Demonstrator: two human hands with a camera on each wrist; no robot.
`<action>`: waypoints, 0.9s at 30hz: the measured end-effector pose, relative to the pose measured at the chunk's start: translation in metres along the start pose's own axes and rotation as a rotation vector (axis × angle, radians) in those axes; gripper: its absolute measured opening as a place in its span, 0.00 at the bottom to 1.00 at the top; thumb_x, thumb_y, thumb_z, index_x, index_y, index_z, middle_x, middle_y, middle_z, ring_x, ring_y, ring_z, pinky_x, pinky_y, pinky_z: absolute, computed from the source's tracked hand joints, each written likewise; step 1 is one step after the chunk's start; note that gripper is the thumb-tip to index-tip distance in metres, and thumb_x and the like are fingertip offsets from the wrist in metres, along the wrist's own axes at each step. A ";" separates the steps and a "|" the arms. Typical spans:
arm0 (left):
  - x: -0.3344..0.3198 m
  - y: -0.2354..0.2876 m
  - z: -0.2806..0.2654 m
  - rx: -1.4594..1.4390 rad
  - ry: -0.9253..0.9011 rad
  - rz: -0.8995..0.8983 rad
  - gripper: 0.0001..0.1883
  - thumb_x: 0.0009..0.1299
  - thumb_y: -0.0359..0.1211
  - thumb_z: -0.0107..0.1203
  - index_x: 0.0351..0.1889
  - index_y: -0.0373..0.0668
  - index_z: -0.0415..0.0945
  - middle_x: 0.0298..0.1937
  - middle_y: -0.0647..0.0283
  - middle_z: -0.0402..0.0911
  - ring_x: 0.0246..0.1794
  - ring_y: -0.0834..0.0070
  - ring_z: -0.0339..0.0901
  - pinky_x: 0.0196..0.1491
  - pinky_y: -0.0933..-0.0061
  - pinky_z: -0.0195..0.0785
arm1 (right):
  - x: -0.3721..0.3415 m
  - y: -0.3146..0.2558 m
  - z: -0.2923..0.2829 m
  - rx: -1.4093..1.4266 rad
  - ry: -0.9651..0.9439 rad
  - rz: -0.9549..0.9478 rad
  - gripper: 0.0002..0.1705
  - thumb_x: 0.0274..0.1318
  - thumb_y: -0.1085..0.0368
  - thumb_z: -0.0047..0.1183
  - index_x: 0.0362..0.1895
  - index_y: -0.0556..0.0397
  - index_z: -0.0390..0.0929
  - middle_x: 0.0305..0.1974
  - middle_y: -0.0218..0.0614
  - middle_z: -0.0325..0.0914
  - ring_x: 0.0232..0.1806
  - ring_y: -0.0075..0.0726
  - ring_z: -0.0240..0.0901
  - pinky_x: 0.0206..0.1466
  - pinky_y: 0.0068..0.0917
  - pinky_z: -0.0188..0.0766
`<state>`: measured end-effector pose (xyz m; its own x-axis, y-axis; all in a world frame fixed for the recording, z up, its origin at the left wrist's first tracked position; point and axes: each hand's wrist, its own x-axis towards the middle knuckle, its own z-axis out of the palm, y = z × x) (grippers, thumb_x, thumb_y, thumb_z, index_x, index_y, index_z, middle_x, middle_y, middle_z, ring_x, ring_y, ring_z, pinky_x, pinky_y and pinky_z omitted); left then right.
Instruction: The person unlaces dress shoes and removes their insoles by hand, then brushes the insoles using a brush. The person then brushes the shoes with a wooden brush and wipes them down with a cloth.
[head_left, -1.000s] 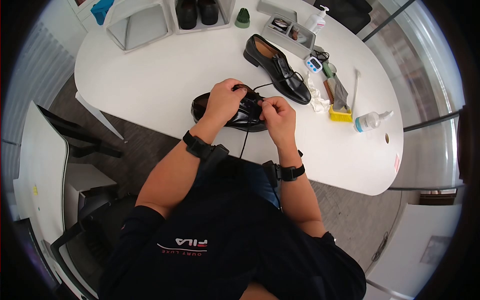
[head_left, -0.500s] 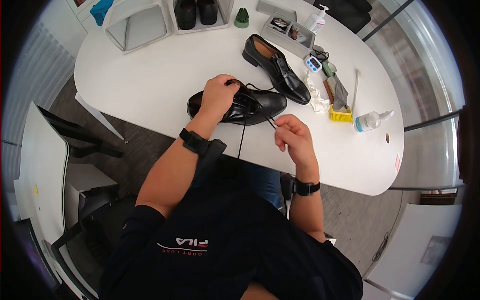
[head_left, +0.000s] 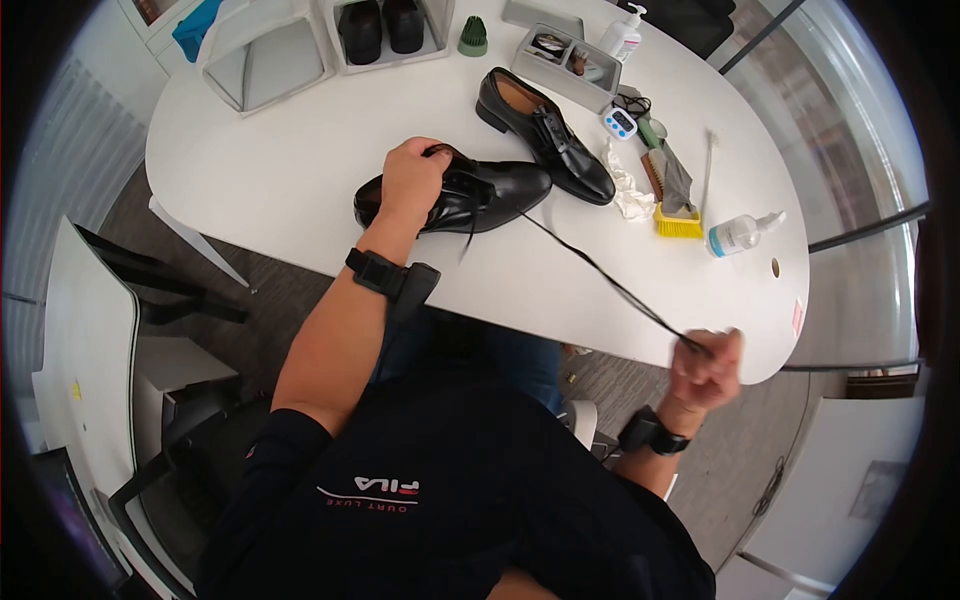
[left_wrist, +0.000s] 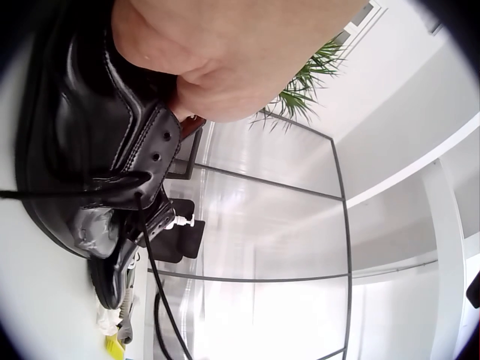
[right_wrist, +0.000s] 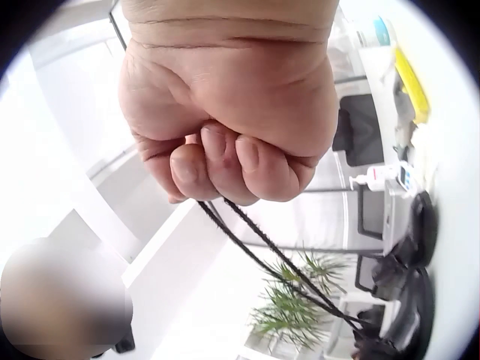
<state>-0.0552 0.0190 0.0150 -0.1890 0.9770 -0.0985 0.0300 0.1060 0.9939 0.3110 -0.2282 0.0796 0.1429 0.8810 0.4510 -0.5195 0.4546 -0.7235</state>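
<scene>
A black leather lace-up shoe (head_left: 515, 188) lies on the white table with its toe to the right. At the shoe's opening my left hand (head_left: 410, 185) grips the upper, its fingertips partly hidden. My right hand (head_left: 706, 372), blurred in the head view, is off the table's front right edge. In the right wrist view, its curled fingers (right_wrist: 217, 161) hold two strands of black shoelace (right_wrist: 274, 270). That shoelace runs taut back to the shoe; another lace end (head_left: 470, 236) hangs down the near side. The matching black shoe (head_left: 548, 135) stands just behind, near the first one's toe.
Crumpled white tissue (head_left: 630, 192), a yellow-bristled brush (head_left: 679, 222) and a clear spray bottle (head_left: 735, 236) lie to the right. Behind are a blue-and-white timer (head_left: 620, 123), a grey compartment box (head_left: 565, 72), a green brush (head_left: 473, 38) and a clear-fronted box (head_left: 265, 70).
My right hand has drawn the shoelace away from the shoe, far to the right and toward my body. My left hand has stayed on the shoe, which has shifted slightly left.
</scene>
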 end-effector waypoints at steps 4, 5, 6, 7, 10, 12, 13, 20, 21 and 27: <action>0.006 -0.002 -0.004 -0.003 -0.030 0.001 0.12 0.72 0.29 0.63 0.49 0.32 0.86 0.40 0.59 0.88 0.40 0.72 0.81 0.48 0.70 0.73 | -0.005 -0.077 -0.021 0.124 0.084 -0.247 0.15 0.58 0.74 0.50 0.49 0.56 0.80 0.14 0.17 0.55 0.14 0.15 0.45 0.18 0.21 0.40; 0.004 0.000 -0.004 0.023 -0.034 0.008 0.11 0.73 0.28 0.62 0.49 0.32 0.85 0.40 0.61 0.87 0.40 0.75 0.80 0.48 0.72 0.72 | -0.002 -0.095 -0.019 0.146 0.133 -0.304 0.12 0.57 0.74 0.50 0.46 0.55 0.80 0.14 0.17 0.55 0.14 0.15 0.44 0.19 0.21 0.39; 0.004 0.001 -0.003 0.050 -0.040 0.016 0.11 0.74 0.27 0.61 0.50 0.31 0.85 0.41 0.63 0.86 0.41 0.77 0.79 0.48 0.75 0.72 | -0.003 -0.115 -0.021 0.167 0.183 -0.362 0.10 0.57 0.75 0.51 0.43 0.54 0.79 0.14 0.17 0.55 0.14 0.15 0.43 0.19 0.22 0.39; 0.007 0.001 -0.005 0.052 -0.044 0.018 0.11 0.74 0.27 0.61 0.50 0.31 0.85 0.41 0.63 0.86 0.41 0.77 0.79 0.48 0.75 0.72 | -0.004 -0.139 -0.028 0.235 0.215 -0.441 0.07 0.58 0.75 0.51 0.40 0.53 0.78 0.13 0.17 0.53 0.14 0.16 0.43 0.19 0.23 0.40; 0.023 -0.010 -0.015 0.074 -0.001 0.064 0.14 0.73 0.31 0.63 0.50 0.31 0.85 0.42 0.56 0.89 0.42 0.67 0.83 0.50 0.69 0.74 | -0.005 -0.230 -0.047 0.036 0.301 -0.633 0.03 0.61 0.75 0.51 0.34 0.53 0.74 0.15 0.20 0.50 0.15 0.21 0.43 0.21 0.25 0.43; 0.025 -0.008 -0.018 0.075 -0.016 0.067 0.14 0.73 0.31 0.64 0.50 0.31 0.85 0.42 0.56 0.89 0.43 0.68 0.82 0.51 0.69 0.73 | 0.011 -0.222 -0.014 -0.012 0.323 -0.602 0.04 0.63 0.74 0.51 0.34 0.54 0.74 0.16 0.22 0.51 0.16 0.22 0.44 0.23 0.26 0.45; 0.025 -0.007 -0.018 0.083 -0.023 0.061 0.14 0.73 0.31 0.64 0.50 0.31 0.85 0.43 0.55 0.89 0.43 0.68 0.82 0.51 0.69 0.73 | 0.022 -0.210 0.002 -0.120 0.320 -0.530 0.05 0.65 0.73 0.50 0.33 0.54 0.73 0.18 0.23 0.53 0.18 0.23 0.45 0.24 0.26 0.46; 0.025 0.003 -0.031 0.059 0.018 0.090 0.16 0.72 0.30 0.63 0.55 0.32 0.83 0.37 0.61 0.85 0.38 0.74 0.79 0.46 0.72 0.71 | 0.118 -0.206 0.001 -0.322 0.060 -0.442 0.10 0.74 0.70 0.46 0.34 0.55 0.70 0.23 0.26 0.55 0.23 0.25 0.49 0.31 0.27 0.51; 0.026 0.004 -0.036 0.064 0.015 0.097 0.16 0.72 0.30 0.63 0.55 0.32 0.83 0.37 0.61 0.85 0.38 0.74 0.79 0.46 0.72 0.71 | 0.136 -0.213 -0.002 -0.277 -0.019 -0.382 0.09 0.74 0.70 0.47 0.35 0.56 0.71 0.23 0.26 0.55 0.24 0.25 0.50 0.32 0.28 0.52; 0.033 0.011 -0.070 0.136 -0.102 0.041 0.26 0.71 0.32 0.66 0.67 0.41 0.78 0.36 0.69 0.80 0.27 0.80 0.73 0.29 0.77 0.67 | 0.219 -0.187 0.003 -0.347 0.011 -0.408 0.06 0.72 0.69 0.54 0.44 0.60 0.78 0.25 0.27 0.61 0.24 0.25 0.56 0.33 0.27 0.57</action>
<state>-0.1296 0.0399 0.0262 -0.0840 0.9940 -0.0697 0.1699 0.0832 0.9819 0.4366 -0.1209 0.3150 0.2850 0.6241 0.7275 -0.1114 0.7754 -0.6216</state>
